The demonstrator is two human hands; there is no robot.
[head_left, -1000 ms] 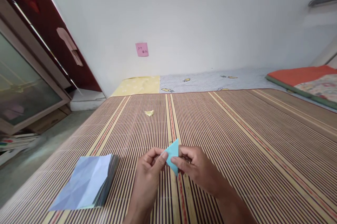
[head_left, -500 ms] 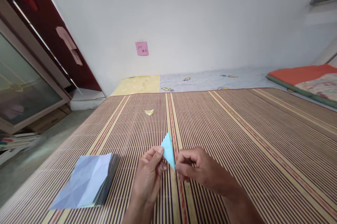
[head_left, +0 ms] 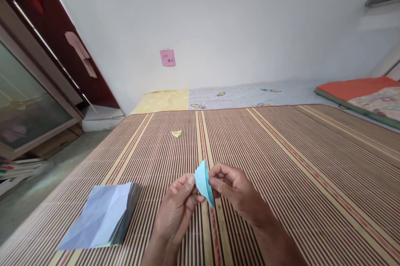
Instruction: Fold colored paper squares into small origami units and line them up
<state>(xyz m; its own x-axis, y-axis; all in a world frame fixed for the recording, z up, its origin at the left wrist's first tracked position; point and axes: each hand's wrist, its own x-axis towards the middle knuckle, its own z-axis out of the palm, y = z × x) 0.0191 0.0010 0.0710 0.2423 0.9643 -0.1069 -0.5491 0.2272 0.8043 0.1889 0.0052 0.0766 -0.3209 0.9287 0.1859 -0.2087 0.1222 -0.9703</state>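
Observation:
A small folded light-blue paper (head_left: 203, 182) stands on edge between my two hands above the striped bamboo mat (head_left: 281, 153). My left hand (head_left: 178, 210) pinches its left side with thumb and fingers closed. My right hand (head_left: 233, 189) pinches its right side, fingers curled onto the paper. The paper is pointed at top and bottom, like a narrow diamond.
A stack of creased square papers (head_left: 100, 216), pale blue on top, lies on the mat to the left. A small yellow folded piece (head_left: 176, 133) sits farther back. A pink note (head_left: 167, 58) is stuck on the white wall. Cushions (head_left: 359, 93) lie at right; a glass cabinet (head_left: 28, 103) stands left.
The blue paper has turned from a broader triangle to a narrower upright shape. My right hand's fingers have shifted along its right edge and now press closer; my left hand stays pinched.

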